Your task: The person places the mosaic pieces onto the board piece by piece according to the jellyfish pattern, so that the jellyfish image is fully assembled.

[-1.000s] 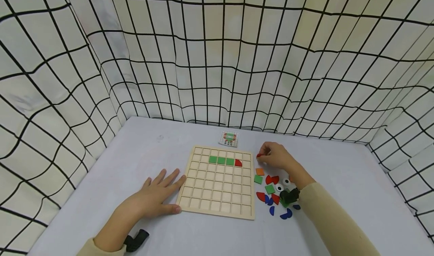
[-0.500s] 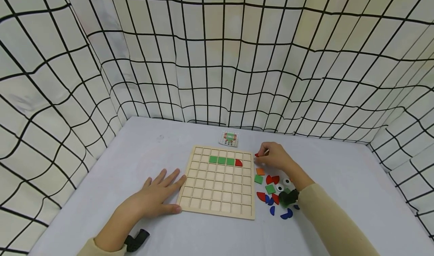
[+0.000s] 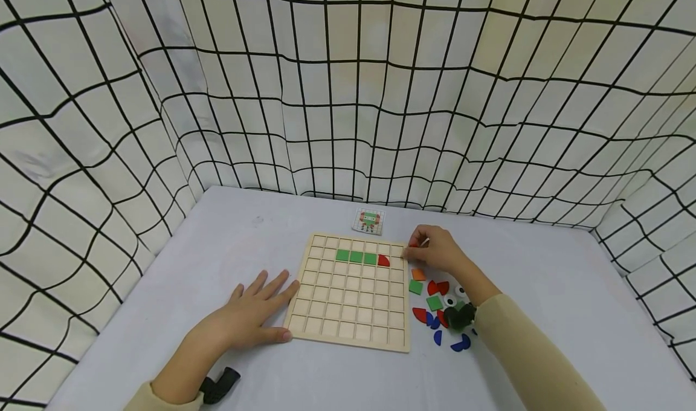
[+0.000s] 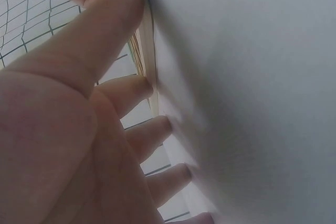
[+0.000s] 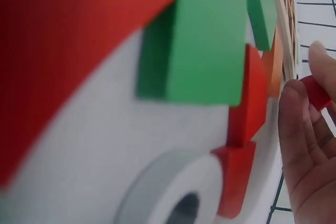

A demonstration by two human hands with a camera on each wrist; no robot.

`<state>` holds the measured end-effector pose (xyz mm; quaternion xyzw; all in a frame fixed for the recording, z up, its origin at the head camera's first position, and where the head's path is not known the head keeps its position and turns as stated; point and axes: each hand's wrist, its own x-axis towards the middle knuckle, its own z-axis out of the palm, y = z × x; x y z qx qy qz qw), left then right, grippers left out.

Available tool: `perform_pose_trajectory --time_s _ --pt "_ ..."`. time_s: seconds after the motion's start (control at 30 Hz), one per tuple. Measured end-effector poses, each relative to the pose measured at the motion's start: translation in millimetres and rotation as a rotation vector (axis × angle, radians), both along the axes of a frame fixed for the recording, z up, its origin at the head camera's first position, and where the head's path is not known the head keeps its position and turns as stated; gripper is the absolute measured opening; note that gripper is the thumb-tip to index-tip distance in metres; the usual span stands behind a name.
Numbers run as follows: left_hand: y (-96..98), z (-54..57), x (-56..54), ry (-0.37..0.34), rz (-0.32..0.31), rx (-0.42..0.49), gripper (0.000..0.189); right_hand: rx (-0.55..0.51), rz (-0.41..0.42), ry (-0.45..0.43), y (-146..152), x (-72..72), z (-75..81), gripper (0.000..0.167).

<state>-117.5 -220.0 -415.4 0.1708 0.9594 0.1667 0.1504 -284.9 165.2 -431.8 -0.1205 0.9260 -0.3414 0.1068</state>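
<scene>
With fingers spread, my left hand (image 3: 252, 311) lies flat on the table, its thumb and index fingertip at the left edge of a wooden grid board (image 3: 348, 299). In the left wrist view, the fingertips (image 4: 140, 85) line up along that edge. My right hand (image 3: 435, 251) is at the board's upper right edge and pinches a small red piece (image 5: 316, 93) between thumb and fingers, which partly cover it. One upper row of the board holds three green square tiles (image 3: 356, 257) side by side, then a red quarter-circle tile (image 3: 383, 260) at their right end.
Right of the board lie an orange tile (image 3: 418, 274), green squares (image 3: 415, 287), red quarter circles (image 3: 419, 315), blue half circles (image 3: 437, 338) and white eye discs (image 3: 449, 301), partly under the right wrist. A picture card (image 3: 369, 221) lies behind the board. Netting over white cloth (image 3: 337, 121) surrounds the table.
My right hand has shifted slightly left, bringing the red piece from beside the board to its upper right edge. The left hand stays in place.
</scene>
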Motion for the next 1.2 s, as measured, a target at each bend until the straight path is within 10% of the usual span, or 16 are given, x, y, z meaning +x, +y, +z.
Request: perform_pose_trajectory --time_s 1.2 --pt "0.8 1.0 1.8 -0.003 0.003 0.002 0.093 -0.356 0.103 -0.152 -64.6 0.9 14.8 0.023"
